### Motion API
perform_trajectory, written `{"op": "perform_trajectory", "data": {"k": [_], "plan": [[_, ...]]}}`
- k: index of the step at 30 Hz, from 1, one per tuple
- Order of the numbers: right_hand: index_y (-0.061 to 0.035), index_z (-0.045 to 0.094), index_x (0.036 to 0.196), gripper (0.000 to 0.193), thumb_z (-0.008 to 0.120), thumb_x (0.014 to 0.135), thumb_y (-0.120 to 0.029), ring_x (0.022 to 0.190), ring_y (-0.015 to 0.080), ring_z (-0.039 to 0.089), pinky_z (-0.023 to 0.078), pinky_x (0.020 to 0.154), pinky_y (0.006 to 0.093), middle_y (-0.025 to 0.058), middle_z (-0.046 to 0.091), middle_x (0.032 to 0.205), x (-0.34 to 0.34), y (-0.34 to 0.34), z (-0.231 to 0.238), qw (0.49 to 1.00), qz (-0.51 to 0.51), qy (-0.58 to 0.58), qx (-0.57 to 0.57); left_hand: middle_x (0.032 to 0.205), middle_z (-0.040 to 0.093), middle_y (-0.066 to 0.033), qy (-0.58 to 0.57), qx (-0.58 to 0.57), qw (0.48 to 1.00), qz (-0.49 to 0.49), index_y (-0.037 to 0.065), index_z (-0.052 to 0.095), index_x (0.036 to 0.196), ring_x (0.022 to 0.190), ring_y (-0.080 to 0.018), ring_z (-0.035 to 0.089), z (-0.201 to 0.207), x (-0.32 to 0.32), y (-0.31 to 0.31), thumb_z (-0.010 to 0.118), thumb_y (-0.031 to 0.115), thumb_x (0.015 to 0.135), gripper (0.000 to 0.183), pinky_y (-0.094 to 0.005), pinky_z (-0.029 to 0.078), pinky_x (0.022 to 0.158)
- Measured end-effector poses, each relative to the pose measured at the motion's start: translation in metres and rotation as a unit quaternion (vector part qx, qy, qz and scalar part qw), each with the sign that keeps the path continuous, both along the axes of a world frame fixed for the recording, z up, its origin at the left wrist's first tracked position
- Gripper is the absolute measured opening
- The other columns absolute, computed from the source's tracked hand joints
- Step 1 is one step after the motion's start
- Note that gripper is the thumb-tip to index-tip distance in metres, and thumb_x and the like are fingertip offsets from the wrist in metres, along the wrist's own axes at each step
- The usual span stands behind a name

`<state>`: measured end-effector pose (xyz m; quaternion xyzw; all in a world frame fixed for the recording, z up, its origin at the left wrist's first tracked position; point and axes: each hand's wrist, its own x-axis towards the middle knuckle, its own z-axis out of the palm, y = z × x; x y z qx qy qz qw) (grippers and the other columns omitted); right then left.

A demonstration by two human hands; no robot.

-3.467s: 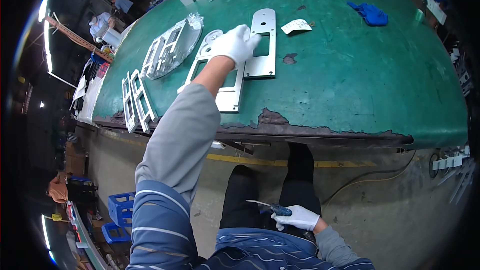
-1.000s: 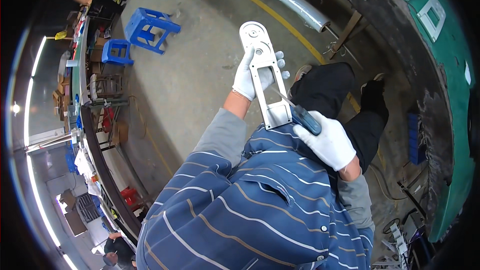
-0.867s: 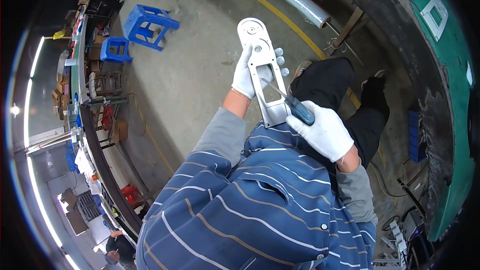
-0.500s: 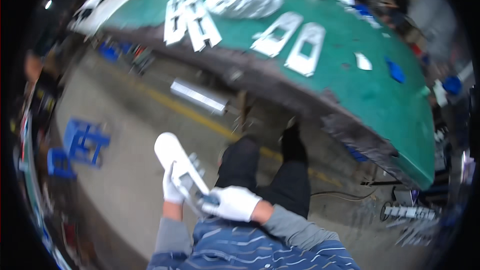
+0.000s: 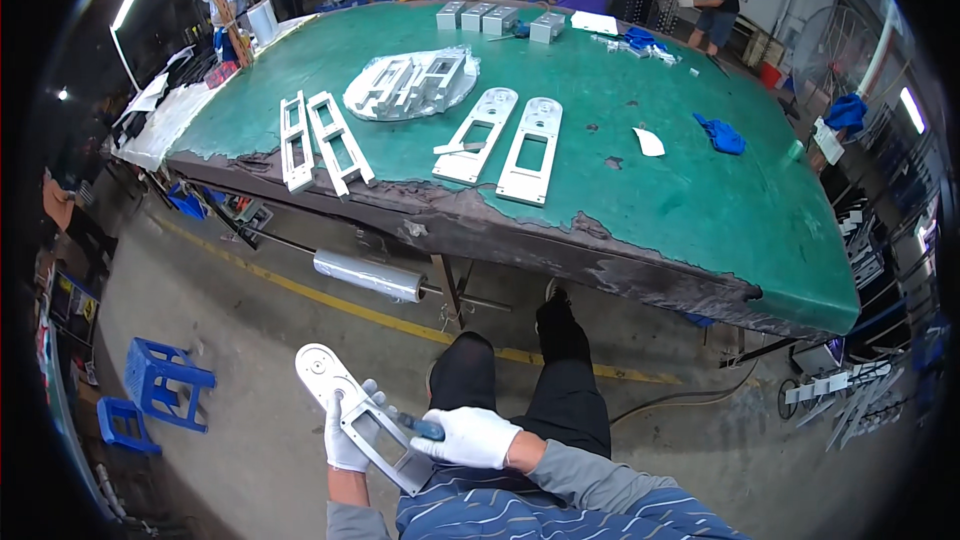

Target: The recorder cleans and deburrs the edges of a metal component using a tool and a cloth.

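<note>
On the table [image 5: 700,210] two frames [image 5: 298,178] lie left of two plates [image 5: 523,184], behind them a bundle [image 5: 405,90], then boxes [image 5: 500,21] at upper centre. Lower centre, a third plate [image 5: 328,373] in the left grip [image 5: 343,445] sits left of the screwdriver [image 5: 428,428] in the right grip [image 5: 475,437].

Gry flr [image 5: 250,370], lg grn tbl [image 5: 680,210]

The plate [image 5: 347,396], silver and flat, was at the lower left of the frame, gripped in the left hand [image 5: 345,443]. It slanted, its rounded end with a circular recess toward the upper left, its squared end toward the lower right, a long opening between. Beside it, the screwdriver [image 5: 428,429] was in the right hand [image 5: 473,437], blue handle showing, tip too small to make out.
</note>
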<state>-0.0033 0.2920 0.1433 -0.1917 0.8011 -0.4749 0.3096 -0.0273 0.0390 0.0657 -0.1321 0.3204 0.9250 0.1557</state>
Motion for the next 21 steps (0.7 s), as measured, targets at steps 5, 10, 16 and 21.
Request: {"op": "perform_trajectory", "data": {"k": [5,10,16,21], "plan": [[-0.0053,0.07,0.106,0.047,0.058,0.1,-0.051,0.082,0.0341,0.07,0.052,0.075,0.0404,0.0155,0.075,0.098,-0.006,0.006,0.004,1.0,-0.028,-0.002,-0.012,0.124,0.067,-0.0181,-0.007,-0.013,0.999,0.039,-0.002,0.049,0.142,0.104,-0.0314,0.067,0.0,0.001,-0.001,0.057,0.046,0.102,0.063,-0.0526,0.054,0.092],[-0.0054,0.071,0.106,0.046,0.06,0.1,-0.05,0.081,0.0327,0.07,0.052,0.076,0.0392,0.0146,0.076,0.099,-0.002,0.011,0.012,0.999,-0.034,0.011,-0.011,0.124,0.067,-0.0182,0.007,-0.008,0.999,0.049,0.001,0.048,0.144,0.104,-0.0313,0.067,0.006,0.003,0.001,0.054,0.049,0.104,0.062,-0.0518,0.054,0.093],[-0.0055,0.071,0.105,0.044,0.062,0.099,-0.049,0.08,0.0313,0.069,0.052,0.076,0.0389,0.0134,0.075,0.097,0.008,0.023,-0.007,0.989,-0.03,-0.011,-0.141,0.125,0.066,-0.019,-0.002,0.007,1.0,0.002,0.003,0.046,0.146,0.105,-0.0323,0.067,0.007,-0.006,0.008,0.049,0.049,0.106,0.061,-0.051,0.054,0.094],[-0.0052,0.071,0.104,0.043,0.063,0.099,-0.047,0.078,0.0289,0.069,0.053,0.076,0.0389,0.0121,0.075,0.094,0.002,0.033,-0.006,0.992,-0.064,-0.024,-0.107,0.125,0.066,-0.0201,0.001,0.006,0.999,-0.037,0.0,0.046,0.145,0.106,-0.033,0.067,-0.012,-0.013,0.007,0.049,0.045,0.106,0.06,-0.0504,0.054,0.095]]}}
